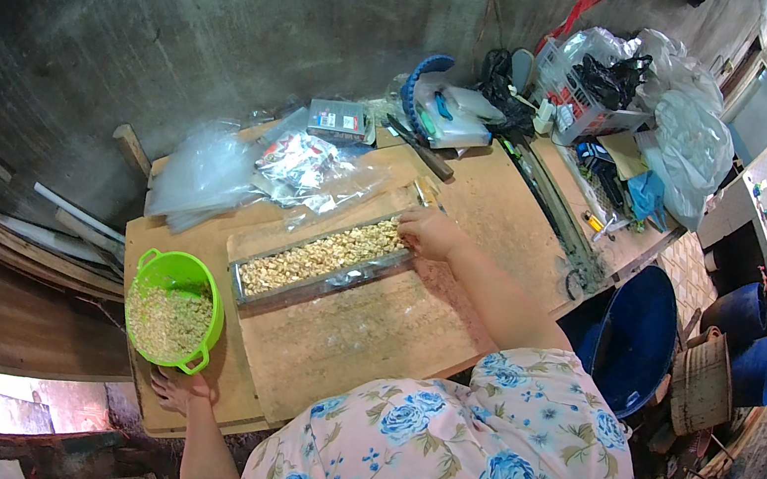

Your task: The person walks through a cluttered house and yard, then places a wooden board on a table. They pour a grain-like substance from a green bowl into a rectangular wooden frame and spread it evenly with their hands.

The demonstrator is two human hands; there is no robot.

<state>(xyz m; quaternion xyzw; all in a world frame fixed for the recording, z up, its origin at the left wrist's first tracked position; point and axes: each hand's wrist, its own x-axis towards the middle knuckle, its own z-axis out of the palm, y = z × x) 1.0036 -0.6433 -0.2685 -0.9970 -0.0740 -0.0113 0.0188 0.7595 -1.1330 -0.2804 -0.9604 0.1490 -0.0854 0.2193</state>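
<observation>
A long narrow metal-edged tray (255,303) lies slantwise on a wooden board, filled with small pale chopped pieces (320,260). My right hand (429,234) is at the tray's far right end, fingers bent down together onto the pieces. Its fingertips are partly hidden, so what they pinch cannot be made out. A bright green two-handled basin (215,318) stands at the table's left side, with more of the pale crumbly pieces (164,323) inside. Just below its near rim, my left hand (179,390) rests at the table edge with fingers stretched apart.
The wooden board (348,334) spans the near table. Clear plastic bags (203,173) and a grey box (338,119) lie at the back. Behind on the right are a blue ring-shaped band (411,93) and a crate (602,124) of bags. A blue barrel (636,340) stands right of the table.
</observation>
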